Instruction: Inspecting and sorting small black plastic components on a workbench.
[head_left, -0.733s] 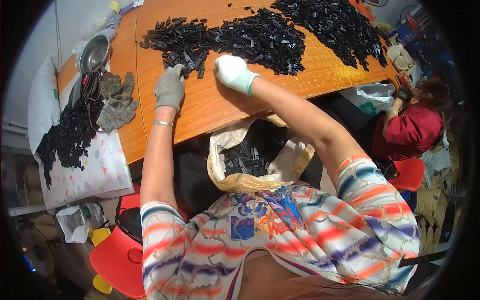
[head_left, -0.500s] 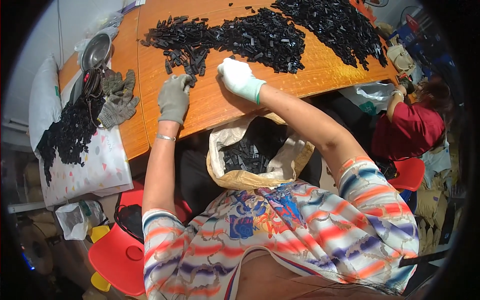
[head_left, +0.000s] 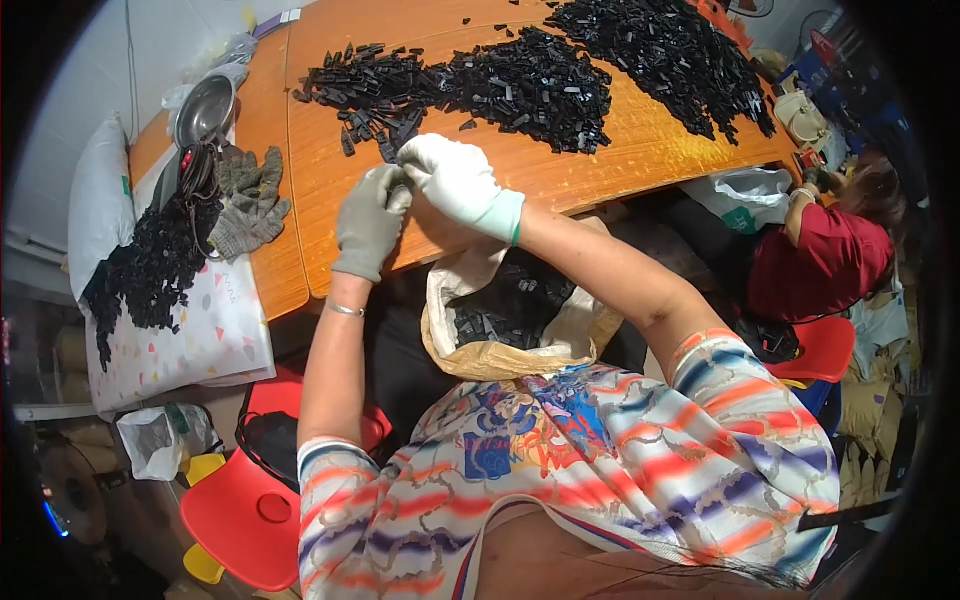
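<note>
My left hand (head_left: 370, 222), in a grey glove, is closed with thumb and fingers pinched together over the table's near edge. Against its fingertips sits my right hand (head_left: 455, 180), in a white glove with a pale green cuff, its fingers curled. Whatever lies between the two hands is hidden by the gloves. Just beyond them a pile of small black plastic parts (head_left: 370, 82) spreads out, with a few loose pieces close to the left fingertips. A larger heap of black parts (head_left: 535, 88) adjoins it on the right. On my lap an open woven sack (head_left: 475, 360) holds more black parts.
A third black heap (head_left: 670, 60) covers the far right of the wooden table (head_left: 640, 140). To the left are knitted gloves (head_left: 247, 195), a metal bowl (head_left: 207, 108) and small black pieces (head_left: 140, 275) on a patterned sheet. A person in a dark red shirt (head_left: 820, 260) sits at right.
My right hand has moved left and my left hand slightly right, so they now meet. A black piece seen by my left fingertips before is no longer visible. The view has shifted slightly.
</note>
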